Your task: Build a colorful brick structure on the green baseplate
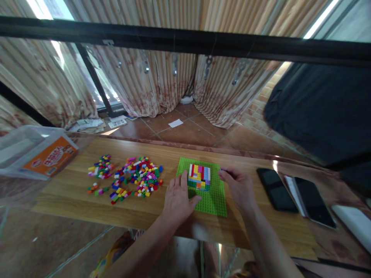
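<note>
A block of colourful toy bricks [199,177], with white, red, yellow, blue and green rows, stands on the green studded baseplate [213,206]. My left hand [178,197] rests over the baseplate's left edge, fingers stretched and thumb apart. Its fingertips are beside the block's left side; whether they touch it I cannot tell. Over the plate's right edge, my right hand [239,187] pinches a small toy brick [222,170], bluish or purple and mostly hidden by the fingers.
Loose bricks [136,175] lie in several heaps on the wooden table [116,214], left of the baseplate. A clear plastic box [17,148] with an orange label stands at the far left. Two dark phone-like devices [276,189] lie on the right. A black bar [185,40] crosses beyond the table.
</note>
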Available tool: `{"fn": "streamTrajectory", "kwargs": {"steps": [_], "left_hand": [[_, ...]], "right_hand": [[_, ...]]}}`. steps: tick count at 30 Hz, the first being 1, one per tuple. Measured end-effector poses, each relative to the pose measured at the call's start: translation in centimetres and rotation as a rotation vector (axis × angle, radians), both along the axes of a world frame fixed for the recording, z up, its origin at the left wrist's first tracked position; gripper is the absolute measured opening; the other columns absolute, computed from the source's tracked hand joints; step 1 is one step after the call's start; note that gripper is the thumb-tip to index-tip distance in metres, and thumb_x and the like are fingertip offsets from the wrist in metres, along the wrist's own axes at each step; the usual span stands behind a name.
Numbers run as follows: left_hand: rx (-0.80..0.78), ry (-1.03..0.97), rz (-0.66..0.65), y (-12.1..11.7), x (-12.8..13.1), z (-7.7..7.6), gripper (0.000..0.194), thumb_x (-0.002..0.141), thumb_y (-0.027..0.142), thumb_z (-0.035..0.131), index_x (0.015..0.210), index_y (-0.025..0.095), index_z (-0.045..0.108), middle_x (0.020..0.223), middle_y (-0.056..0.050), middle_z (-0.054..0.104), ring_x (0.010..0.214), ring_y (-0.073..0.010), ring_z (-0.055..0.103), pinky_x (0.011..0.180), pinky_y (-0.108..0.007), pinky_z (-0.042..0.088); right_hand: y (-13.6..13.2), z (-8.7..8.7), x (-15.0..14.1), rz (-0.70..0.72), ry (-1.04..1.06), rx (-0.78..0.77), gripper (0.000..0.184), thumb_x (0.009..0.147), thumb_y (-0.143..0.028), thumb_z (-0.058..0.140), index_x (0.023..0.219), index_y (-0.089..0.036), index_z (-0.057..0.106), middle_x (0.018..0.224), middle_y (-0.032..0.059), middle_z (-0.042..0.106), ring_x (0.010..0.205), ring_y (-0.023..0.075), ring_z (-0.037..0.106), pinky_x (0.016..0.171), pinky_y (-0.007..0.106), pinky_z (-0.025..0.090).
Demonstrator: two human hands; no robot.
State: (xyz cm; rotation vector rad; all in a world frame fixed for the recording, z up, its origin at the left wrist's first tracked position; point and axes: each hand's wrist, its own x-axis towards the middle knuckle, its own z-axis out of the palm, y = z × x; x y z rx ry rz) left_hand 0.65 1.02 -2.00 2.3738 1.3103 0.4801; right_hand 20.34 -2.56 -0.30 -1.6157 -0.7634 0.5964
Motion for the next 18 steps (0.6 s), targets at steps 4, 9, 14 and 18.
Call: {"fn": "streamTrajectory", "kwargs": {"steps": [4, 9, 14, 18], "left_hand": [[-0.031, -0.081, -0.019, 0.5, -0.3, 0.1, 0.075, 0.082, 0.037, 0.060, 0.144, 0.013, 0.026, 0.133, -0.019, 0.050, 0.122, -0.0327, 0.047, 0.103, -0.049, 0.038], [0.027, -0.135, -0.138, 1.1, 0.1, 0.2, 0.070, 0.087, 0.042, 0.054, 0.147, 0.019, 0.026, 0.148, -0.015, 0.038, 0.134, -0.0298, 0.037, 0.110, -0.047, 0.032], [0.039, -0.059, -0.186, 1.6, 0.9, -0.1, 0.069, 0.087, 0.042, 0.054, 0.147, 0.020, 0.029, 0.153, -0.013, 0.032, 0.138, -0.0295, 0.032, 0.110, -0.048, 0.032], [0.056, 0.006, -0.174, 1.8, 1.2, -0.3, 0.066, 0.087, 0.041, 0.054, 0.145, 0.020, 0.032, 0.153, -0.013, 0.032, 0.135, -0.0299, 0.037, 0.107, -0.049, 0.035]], "right_hand": [[0.5, -1.3, -0.8, -0.088, 0.065, 0.026, 0.035, 0.062, -0.041, 0.073, 0.085, -0.015, 0.072, 0.080, 0.0060, 0.072, 0.072, 0.0180, 0.065, 0.071, 0.035, 0.053], [0.5, -2.7, -0.9, -0.086, 0.034, -0.028, 0.035, 0.066, -0.039, 0.071, 0.091, -0.015, 0.072, 0.090, 0.0077, 0.073, 0.081, 0.0200, 0.066, 0.077, 0.037, 0.053], [0.9, -2.7, -1.8, -0.031, -0.022, -0.015, 0.033, 0.073, -0.039, 0.065, 0.095, -0.016, 0.072, 0.091, 0.0076, 0.074, 0.083, 0.0215, 0.067, 0.081, 0.040, 0.053], [0.9, -2.5, -2.1, 0.024, -0.121, 0.010, 0.030, 0.077, -0.038, 0.062, 0.097, -0.018, 0.072, 0.095, 0.0073, 0.073, 0.086, 0.0217, 0.067, 0.081, 0.039, 0.053]]}}
